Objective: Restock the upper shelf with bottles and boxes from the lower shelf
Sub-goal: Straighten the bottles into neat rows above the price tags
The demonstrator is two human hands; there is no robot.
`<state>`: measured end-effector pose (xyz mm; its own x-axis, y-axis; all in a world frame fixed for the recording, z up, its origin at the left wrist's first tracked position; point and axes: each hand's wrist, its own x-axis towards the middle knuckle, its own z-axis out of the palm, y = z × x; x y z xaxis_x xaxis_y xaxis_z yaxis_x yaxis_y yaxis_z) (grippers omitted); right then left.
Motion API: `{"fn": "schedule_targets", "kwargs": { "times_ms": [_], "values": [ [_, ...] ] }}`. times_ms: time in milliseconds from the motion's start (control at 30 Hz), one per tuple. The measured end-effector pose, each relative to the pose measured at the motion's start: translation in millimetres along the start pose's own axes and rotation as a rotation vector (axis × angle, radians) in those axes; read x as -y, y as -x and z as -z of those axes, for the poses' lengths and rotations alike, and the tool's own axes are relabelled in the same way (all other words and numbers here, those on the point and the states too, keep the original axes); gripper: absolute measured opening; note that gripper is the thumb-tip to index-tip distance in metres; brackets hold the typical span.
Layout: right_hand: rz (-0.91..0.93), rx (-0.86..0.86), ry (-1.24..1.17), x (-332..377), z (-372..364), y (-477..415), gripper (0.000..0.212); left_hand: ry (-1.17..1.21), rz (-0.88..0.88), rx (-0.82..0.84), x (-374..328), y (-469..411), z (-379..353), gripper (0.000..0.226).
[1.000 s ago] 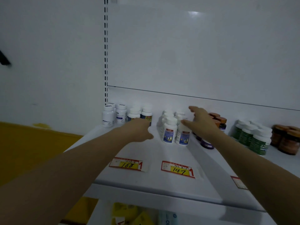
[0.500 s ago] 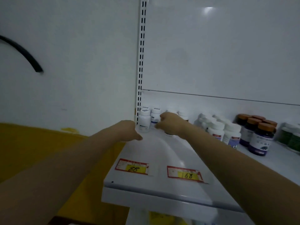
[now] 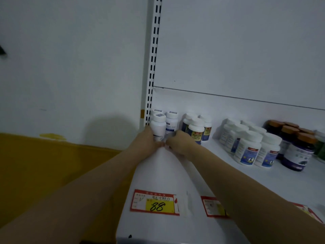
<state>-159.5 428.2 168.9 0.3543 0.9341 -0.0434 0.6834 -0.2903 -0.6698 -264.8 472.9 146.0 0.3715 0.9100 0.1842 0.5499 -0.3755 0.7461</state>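
1. White plastic bottles stand in the far left corner of the upper shelf, hard against the slotted upright; both hands now meet there, whereas half a second ago they were apart.
2. The left hand has moved forward from the shelf's left edge and now wraps the base of the front bottle, thumb side against the upright. The bottle is upright and its foot is hidden behind the fingers.
3. The right hand has drawn slightly nearer and left, fingers curled, its tips just beside the left hand at the front bottle's base. Whether it grips that bottle or the second bottle behind it cannot be told.
4. The blue-label bottles stand just right of the right hand, now fully in view; earlier the hand covered part of them.
5. Further right are a cluster of larger white bottles, then dark bottles with brown caps, and a sliver of green bottles at the edge. They stand as before, though the view has moved closer and swung left.
6. The price tag reading 88 lies on the shelf front between the forearms. A second tag, fully visible earlier, is now partly covered by the right forearm.
7. The yellow band on the left wall stays behind the left forearm.
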Motion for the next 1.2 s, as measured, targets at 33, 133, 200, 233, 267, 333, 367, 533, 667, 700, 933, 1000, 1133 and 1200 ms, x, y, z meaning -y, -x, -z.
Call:
{"fn": "schedule_targets", "kwargs": {
  "times_ms": [33,133,200,233,267,333,367,533,667,700,933,1000,1133,1200],
  "values": [
    [0.002,-0.009,0.01,-2,-1,-3,0.032,0.021,0.01,-0.009,3,-2,-3,0.062],
    [0.021,-0.035,0.031,-1,-3,-4,0.032,0.068,0.023,-0.026,9,-7,-7,0.06],
    [0.042,-0.027,0.068,0,-1,-1,0.032,0.086,0.02,-0.031,10,-7,-7,0.06],
    [0.053,-0.026,0.09,-1,0,0,0.033,0.084,0.024,-0.033,10,-7,-8,0.06],
    [0.055,-0.04,0.088,-2,0,2,0.034,0.066,0.04,-0.029,11,-8,-8,0.06],
    [0.05,-0.056,0.064,-5,-1,4,0.039,0.042,0.074,-0.04,11,-10,-10,0.066],
    [0.06,-0.056,0.057,-7,-2,5,0.041,0.024,0.085,-0.062,10,-10,-10,0.076],
    [0.038,-0.024,-0.016,-21,9,19,0.036,-0.292,-0.104,-0.292,-14,16,1,0.099],
    [-0.117,-0.145,-0.05,-46,41,23,0.019,-0.225,-0.389,-0.316,-51,28,1,0.061],
    [-0.124,-0.169,-0.046,-52,47,22,0.023,-0.22,-0.342,-0.209,-59,26,-5,0.055],
    [-0.023,-0.129,0.038,-73,47,11,0.027,-0.223,-0.091,0.126,-71,10,-51,0.033],
    [0.007,-0.137,0.032,-76,47,9,0.028,-0.217,-0.087,0.109,-68,8,-55,0.037],
    [0.031,-0.117,0.088,-74,50,11,0.029,-0.201,-0.078,0.128,-64,2,-55,0.045],
    [0.033,-0.11,0.135,-71,51,12,0.03,-0.207,-0.08,0.146,-62,-2,-55,0.044]
  ]
}}
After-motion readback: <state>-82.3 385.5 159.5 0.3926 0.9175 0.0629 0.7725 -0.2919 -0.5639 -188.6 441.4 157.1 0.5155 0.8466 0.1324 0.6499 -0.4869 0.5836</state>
